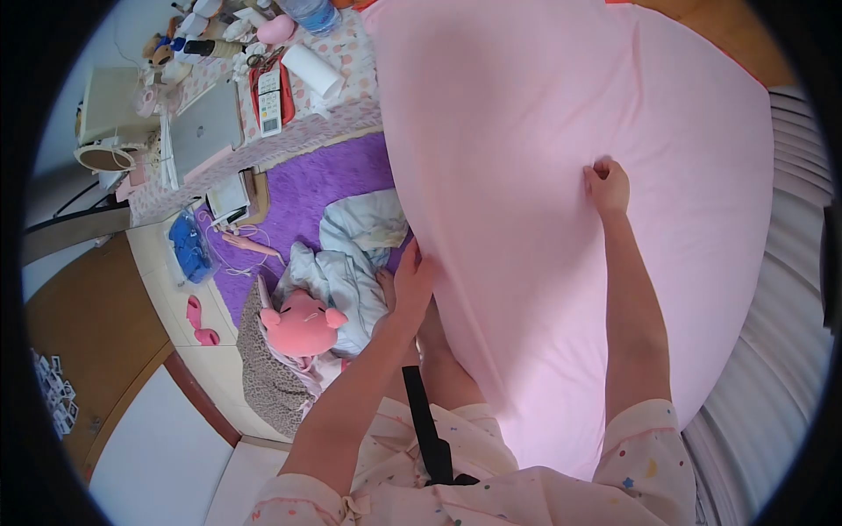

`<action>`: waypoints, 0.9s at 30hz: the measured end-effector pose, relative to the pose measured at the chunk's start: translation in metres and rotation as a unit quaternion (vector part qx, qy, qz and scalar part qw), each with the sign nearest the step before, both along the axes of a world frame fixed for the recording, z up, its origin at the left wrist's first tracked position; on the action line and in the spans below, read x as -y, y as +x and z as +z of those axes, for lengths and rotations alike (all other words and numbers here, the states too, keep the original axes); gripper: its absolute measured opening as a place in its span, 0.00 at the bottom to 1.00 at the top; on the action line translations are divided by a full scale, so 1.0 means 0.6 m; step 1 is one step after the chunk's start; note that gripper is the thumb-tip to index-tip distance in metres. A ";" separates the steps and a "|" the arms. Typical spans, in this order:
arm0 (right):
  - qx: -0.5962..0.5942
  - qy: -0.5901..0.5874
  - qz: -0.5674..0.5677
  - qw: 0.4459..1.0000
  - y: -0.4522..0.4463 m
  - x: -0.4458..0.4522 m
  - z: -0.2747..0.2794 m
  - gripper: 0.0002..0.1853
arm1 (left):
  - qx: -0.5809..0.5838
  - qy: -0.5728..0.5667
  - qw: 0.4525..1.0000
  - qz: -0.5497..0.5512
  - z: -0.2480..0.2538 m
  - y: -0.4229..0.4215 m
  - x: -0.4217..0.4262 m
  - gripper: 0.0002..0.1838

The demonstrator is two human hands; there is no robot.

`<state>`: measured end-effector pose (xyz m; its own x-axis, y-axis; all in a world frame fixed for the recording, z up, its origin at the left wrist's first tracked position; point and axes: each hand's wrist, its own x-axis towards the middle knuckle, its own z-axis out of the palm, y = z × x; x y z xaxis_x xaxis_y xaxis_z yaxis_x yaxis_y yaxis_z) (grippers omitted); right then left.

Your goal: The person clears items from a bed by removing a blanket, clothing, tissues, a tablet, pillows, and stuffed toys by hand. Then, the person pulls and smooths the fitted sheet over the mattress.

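A pink bed sheet point(517, 219) covers the bed in front of me and hangs over its left side. My left hand point(414, 279) is at that side edge, its fingers closed against the hanging cloth. Over the middle of the bed is my right hand point(607, 186), with fingers curled and thumb and fingertips drawn together. Whatever lies between those fingertips, if anything, is too small to make out. The sheet has soft folds near its far end and along the left edge.
Left of the bed, a purple rug point(307, 180) bears a crumpled light-blue cloth point(338, 280). A pink plush toy point(303, 324) rests beside it. A cluttered table point(329, 114) holds a laptop point(206, 131) and a remote control point(270, 103). Grey curtains point(776, 289) hang at the right.
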<state>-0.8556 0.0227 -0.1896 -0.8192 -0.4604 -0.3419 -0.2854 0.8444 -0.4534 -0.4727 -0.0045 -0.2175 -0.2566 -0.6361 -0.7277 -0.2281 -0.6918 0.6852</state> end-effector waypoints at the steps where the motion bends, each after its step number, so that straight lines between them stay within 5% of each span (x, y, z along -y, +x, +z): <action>1: 0.053 -0.001 0.000 0.999 -0.006 -0.004 0.002 0.11 | 0.007 -0.012 1.000 -0.002 -0.002 0.002 -0.001 0.27; 4: 0.064 -0.153 -0.008 0.986 -0.055 -0.038 -0.007 0.09 | 0.041 -0.042 0.998 -0.005 -0.011 0.009 0.004 0.27; 6: -0.038 -0.129 0.010 0.991 -0.084 -0.045 0.033 0.09 | 0.070 -0.061 0.996 -0.004 -0.011 0.012 0.008 0.27; 9: 0.029 -0.139 -0.094 0.985 -0.122 -0.073 0.023 0.08 | 0.067 -0.100 0.993 -0.009 0.013 0.004 0.018 0.26; 13: 0.081 -0.179 -0.191 0.962 -0.125 -0.065 -0.018 0.07 | 0.158 -0.290 0.937 -0.111 0.041 -0.039 0.059 0.25; 16: 0.131 -0.235 -0.345 0.899 -0.104 -0.039 -0.027 0.10 | 0.139 -0.391 0.900 -0.131 0.029 -0.080 0.106 0.25; 19: 0.253 -0.392 -0.353 0.811 -0.042 0.011 0.026 0.21 | 0.115 -0.381 0.910 -0.118 0.010 -0.114 0.148 0.25; 20: 0.368 -0.424 -0.359 0.746 -0.031 0.014 0.007 0.23 | 0.129 -0.344 0.923 -0.113 -0.001 -0.118 0.159 0.25; 21: 0.522 -0.471 -0.396 0.591 -0.021 0.021 -0.013 0.24 | 0.143 -0.306 0.935 -0.108 -0.012 -0.122 0.170 0.25; 22: 0.566 -0.487 -0.399 0.532 -0.010 0.016 -0.065 0.24 | 0.144 -0.308 0.933 -0.116 -0.009 -0.129 0.181 0.25; 25: 0.412 -0.403 -0.545 0.609 0.014 0.071 -0.068 0.24 | 0.208 -0.452 0.850 -0.171 0.021 -0.170 0.239 0.26; 27: 0.388 -0.371 -0.581 0.612 0.013 0.085 -0.051 0.24 | 0.176 -0.580 0.726 -0.324 0.058 -0.211 0.280 0.27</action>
